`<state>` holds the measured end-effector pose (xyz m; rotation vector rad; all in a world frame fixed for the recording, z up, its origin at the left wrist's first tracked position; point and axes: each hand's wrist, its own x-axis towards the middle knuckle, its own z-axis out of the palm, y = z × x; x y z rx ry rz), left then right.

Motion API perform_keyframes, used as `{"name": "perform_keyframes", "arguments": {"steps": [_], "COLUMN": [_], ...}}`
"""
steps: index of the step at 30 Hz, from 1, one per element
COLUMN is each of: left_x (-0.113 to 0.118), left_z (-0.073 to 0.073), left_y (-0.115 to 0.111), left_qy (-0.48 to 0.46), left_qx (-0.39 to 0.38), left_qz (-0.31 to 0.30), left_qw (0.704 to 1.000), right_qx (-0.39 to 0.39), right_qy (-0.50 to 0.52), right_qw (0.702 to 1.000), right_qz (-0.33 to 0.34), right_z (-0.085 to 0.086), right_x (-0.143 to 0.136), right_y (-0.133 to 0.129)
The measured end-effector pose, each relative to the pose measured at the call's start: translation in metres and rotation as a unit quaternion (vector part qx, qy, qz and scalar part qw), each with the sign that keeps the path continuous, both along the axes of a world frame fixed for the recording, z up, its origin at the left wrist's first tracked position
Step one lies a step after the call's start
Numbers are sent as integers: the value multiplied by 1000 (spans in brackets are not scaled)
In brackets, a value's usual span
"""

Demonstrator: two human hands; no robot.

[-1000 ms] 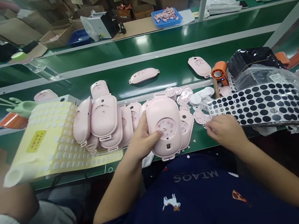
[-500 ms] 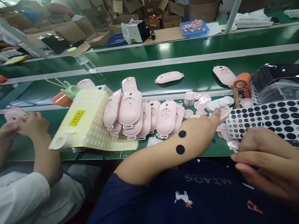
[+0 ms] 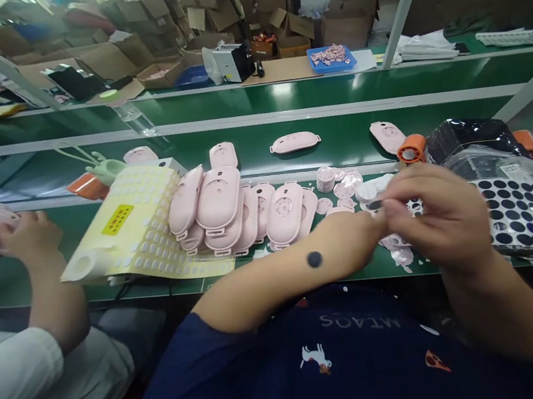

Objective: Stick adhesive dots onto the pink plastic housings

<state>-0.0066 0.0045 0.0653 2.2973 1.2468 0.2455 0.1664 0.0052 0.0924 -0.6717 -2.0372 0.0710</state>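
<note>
My left hand [image 3: 361, 238] is closed, palm turned away, above the bench edge; the pink plastic piece it gripped a moment ago is now hidden behind my other hand. My right hand [image 3: 444, 215] meets it, thumb and forefinger pinched on a small black round sticker [image 3: 375, 205], partly blurred. One more black dot [image 3: 314, 259] is stuck to my left forearm. Left of my hands, pink oval casings [image 3: 219, 197] lie in a pile. Round pink pieces [image 3: 326, 178] are scattered just behind my left hand.
A sheet of black dots [image 3: 515, 207] lies at the right beside clear plastic and a black bag [image 3: 469, 139]. A yellow sticker sheet [image 3: 141, 209] is on the left. Behind are an orange device [image 3: 411, 148] and a bottle [image 3: 136, 120]. A co-worker's hands [image 3: 33, 240] hold a pink casing.
My right hand has moved up and left to meet my left hand. One of two black dots has gone from my forearm. The view has turned slightly right.
</note>
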Motion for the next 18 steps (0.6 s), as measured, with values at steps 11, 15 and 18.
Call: {"name": "perform_keyframes", "arguments": {"steps": [11, 15, 18], "left_x": [-34, -30, -29], "left_z": [-23, -20, -24], "left_y": [-15, -18, -17], "left_qy": [-448, -440, -452], "left_qx": [-156, -154, -171], "left_qz": [84, 82, 84], "left_qw": [876, 881, 872], "right_qx": [151, 178, 177], "right_qy": [-47, -63, -54], "right_qw": [986, 979, 979], "right_qz": [-62, -77, -87], "right_z": [-50, -45, -41], "right_x": [0, 0, 4], "right_y": [-20, -20, -24]}}
